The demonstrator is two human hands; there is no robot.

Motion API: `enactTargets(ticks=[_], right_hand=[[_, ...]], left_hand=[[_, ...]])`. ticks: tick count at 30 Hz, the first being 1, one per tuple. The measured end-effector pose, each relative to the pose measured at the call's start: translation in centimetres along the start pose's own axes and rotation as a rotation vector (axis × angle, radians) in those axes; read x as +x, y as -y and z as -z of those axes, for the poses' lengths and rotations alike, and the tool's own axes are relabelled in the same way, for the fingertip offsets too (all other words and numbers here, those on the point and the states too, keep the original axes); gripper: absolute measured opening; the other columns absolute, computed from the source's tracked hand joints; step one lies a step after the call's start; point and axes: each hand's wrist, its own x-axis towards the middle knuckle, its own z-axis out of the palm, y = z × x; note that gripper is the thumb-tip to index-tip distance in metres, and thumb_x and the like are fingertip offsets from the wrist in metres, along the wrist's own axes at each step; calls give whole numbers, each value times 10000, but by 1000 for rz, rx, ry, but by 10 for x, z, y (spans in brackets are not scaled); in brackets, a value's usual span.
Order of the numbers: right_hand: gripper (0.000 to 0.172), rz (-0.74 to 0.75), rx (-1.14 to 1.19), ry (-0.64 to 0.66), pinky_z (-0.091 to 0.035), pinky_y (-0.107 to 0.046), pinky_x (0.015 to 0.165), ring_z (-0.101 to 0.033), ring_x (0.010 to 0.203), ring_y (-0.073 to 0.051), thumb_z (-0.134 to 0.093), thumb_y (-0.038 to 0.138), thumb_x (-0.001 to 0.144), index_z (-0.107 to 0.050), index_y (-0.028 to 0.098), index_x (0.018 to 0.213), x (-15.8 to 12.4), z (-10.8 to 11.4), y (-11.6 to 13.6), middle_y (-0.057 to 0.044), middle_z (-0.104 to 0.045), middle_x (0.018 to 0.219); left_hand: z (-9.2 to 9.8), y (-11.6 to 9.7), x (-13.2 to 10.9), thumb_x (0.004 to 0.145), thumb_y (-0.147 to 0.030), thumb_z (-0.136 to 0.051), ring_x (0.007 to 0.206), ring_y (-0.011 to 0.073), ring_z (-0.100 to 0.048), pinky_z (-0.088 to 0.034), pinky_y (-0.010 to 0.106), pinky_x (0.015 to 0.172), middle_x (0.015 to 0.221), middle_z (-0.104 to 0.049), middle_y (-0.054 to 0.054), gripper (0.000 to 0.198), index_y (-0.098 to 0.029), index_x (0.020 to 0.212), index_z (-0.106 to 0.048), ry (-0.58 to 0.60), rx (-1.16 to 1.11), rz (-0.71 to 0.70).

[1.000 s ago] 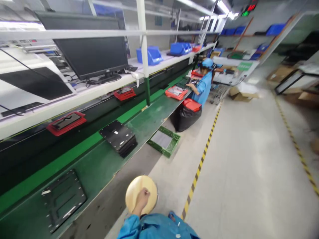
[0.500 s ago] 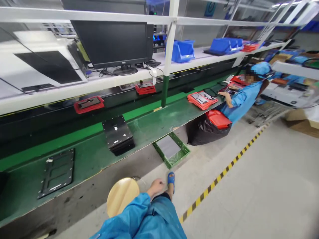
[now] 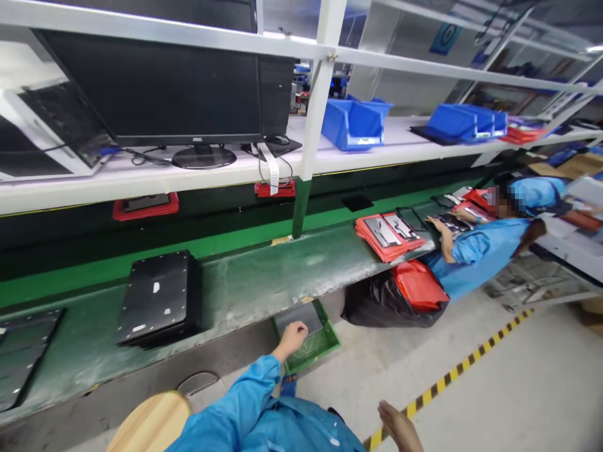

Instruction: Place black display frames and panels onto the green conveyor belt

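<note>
My left hand (image 3: 293, 336) reaches forward in a blue sleeve, its fingers loosely curled with nothing in them, just over a green plastic crate (image 3: 313, 345) on the floor under the bench edge. My right hand (image 3: 398, 427) hangs low at the bottom edge, fingers stretched out and empty, near the yellow-black floor stripe (image 3: 475, 361). A round wooden stool (image 3: 151, 427) stands at my lower left. On the green bench (image 3: 264, 282) a stack of black metal plates (image 3: 157, 298) lies to the left of my left hand.
A black monitor (image 3: 164, 94) and blue bins (image 3: 355, 122) stand on the white shelf. Red trays (image 3: 389, 233) lie further right, where a seated person in blue (image 3: 480, 251) works. A black bag (image 3: 377, 304) with red trays sits on the floor.
My view has swung left and closer to the bench. My left hand left the stool and moved forward over the green crate. My right hand came into view.
</note>
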Motion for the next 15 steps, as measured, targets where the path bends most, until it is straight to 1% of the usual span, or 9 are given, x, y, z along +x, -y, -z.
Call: enactTargets(ticks=[1, 3, 5, 7, 9, 12, 14, 15], right_hand=[[295, -12, 22, 39, -616, -499, 955, -769, 1065, -458, -842, 531, 485, -764, 298, 649, 21, -5, 22, -158, -817, 858], [353, -31, 77, 142, -573, -464, 1060, -755, 1144, -433, -874, 527, 483, -797, 261, 702, 62, -20, 72, -174, -828, 948], [384, -30, 131, 248, -568, -463, 1097, -762, 1145, -416, -907, 496, 495, -812, 229, 754, 104, -41, 127, -177, -829, 980], [396, 1, 147, 340, -602, -471, 1072, -783, 1099, -396, -928, 465, 531, -816, 206, 809, 151, -65, 189, -173, -829, 987], [406, 22, 140, 445, -630, -464, 1032, -800, 1043, -367, -941, 441, 576, -815, 181, 861, 200, -93, 257, -173, -826, 992], [393, 51, 126, 631, -635, -441, 1010, -809, 966, -311, -941, 410, 639, -803, 153, 902, 265, -143, 368, -161, -821, 972], [361, 92, 111, 762, -620, -424, 1028, -801, 966, -280, -929, 374, 673, -795, 149, 922, 299, -183, 442, -143, -821, 977], [346, 116, 95, 829, -613, -413, 1034, -796, 984, -269, -917, 361, 695, -795, 149, 940, 314, -205, 479, -140, -822, 994]], left_hand=[[-4, -12, 16, 858, -190, -578, 790, 172, -672, -485, 264, 783, 760, -720, 12, 185, -187, 834, -761, -13, -24, -37], [-12, -27, 48, 855, -192, -587, 776, 173, -664, -481, 266, 766, 770, -723, 17, 172, -183, 837, -758, -54, -72, -89], [-21, -35, 85, 865, -194, -584, 780, 176, -667, -491, 274, 780, 792, -727, 22, 170, -183, 835, -750, -132, -105, -78], [-28, -41, 126, 878, -182, -568, 816, 180, -683, -511, 286, 821, 839, -738, 32, 179, -184, 855, -745, -255, -121, -23], [-31, -50, 171, 870, -147, -558, 908, 192, -701, -527, 306, 900, 924, -750, 54, 192, -183, 896, -745, -437, -99, 24], [-31, -74, 238, 851, -120, -566, 1125, 240, -675, -506, 374, 1062, 1083, -734, 104, 248, -179, 1013, -745, -766, 58, 78], [-31, -95, 278, 875, -158, -577, 1290, 299, -607, -473, 457, 1133, 1241, -696, 151, 310, -168, 1145, -728, -947, 182, 183], [-32, -105, 297, 894, -187, -578, 1365, 333, -560, -457, 503, 1151, 1331, -664, 180, 345, -156, 1211, -710, -1008, 230, 254]])
